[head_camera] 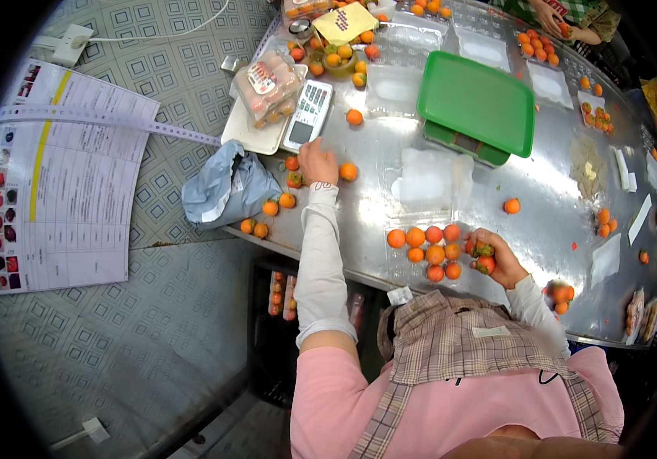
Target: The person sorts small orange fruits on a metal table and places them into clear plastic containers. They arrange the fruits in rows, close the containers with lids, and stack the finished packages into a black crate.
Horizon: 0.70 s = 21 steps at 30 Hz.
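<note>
My right hand (500,258) holds small orange-red persimmons (485,264) with green calyxes, at the right side of a clear plastic clamshell tray (393,269). Several orange persimmons (434,254) sit in rows in that tray, and its lid part (429,178) lies folded back beyond them. My left hand (318,163) is stretched out to the table just in front of a digital scale (308,117). Beside its fingers lie a persimmon (292,163) and another persimmon (294,180); whether the fingers grip one is hidden. A single persimmon (348,171) rests right of the left wrist.
Packed fruit boxes (265,83) stand on the scale's platform. A grey plastic bag (228,186) lies at the table's left edge. A green tray (477,100) rests on a box beyond the lid. A co-worker's hands (552,23) hold fruit at the far right.
</note>
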Available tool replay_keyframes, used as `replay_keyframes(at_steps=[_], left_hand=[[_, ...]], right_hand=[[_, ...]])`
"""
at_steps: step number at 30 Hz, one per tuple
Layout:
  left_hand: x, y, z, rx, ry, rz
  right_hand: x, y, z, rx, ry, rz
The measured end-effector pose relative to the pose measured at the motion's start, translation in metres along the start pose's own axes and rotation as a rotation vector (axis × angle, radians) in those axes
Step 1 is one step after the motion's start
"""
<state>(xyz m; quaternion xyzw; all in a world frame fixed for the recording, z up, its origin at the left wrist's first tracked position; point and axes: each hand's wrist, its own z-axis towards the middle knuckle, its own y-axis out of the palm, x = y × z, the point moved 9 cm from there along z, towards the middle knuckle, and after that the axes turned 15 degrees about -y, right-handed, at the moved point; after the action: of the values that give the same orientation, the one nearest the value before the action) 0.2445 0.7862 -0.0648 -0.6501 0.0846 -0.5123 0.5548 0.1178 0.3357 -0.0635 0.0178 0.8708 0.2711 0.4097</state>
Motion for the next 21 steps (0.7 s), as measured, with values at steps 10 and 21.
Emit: replay_keyframes(at_steps=[10,21], left_hand=[[0.057,0.112,0.057,-0.290,0.073,0.120],[0.022,-0.036,-0.119,-0.445,-0.430,-1.243]], right_hand=[[-0.024,0.017,0.006,0.006,-0.046,-0.030],[-0.007,0.042,0.013,-0.120,0.025,0.059]])
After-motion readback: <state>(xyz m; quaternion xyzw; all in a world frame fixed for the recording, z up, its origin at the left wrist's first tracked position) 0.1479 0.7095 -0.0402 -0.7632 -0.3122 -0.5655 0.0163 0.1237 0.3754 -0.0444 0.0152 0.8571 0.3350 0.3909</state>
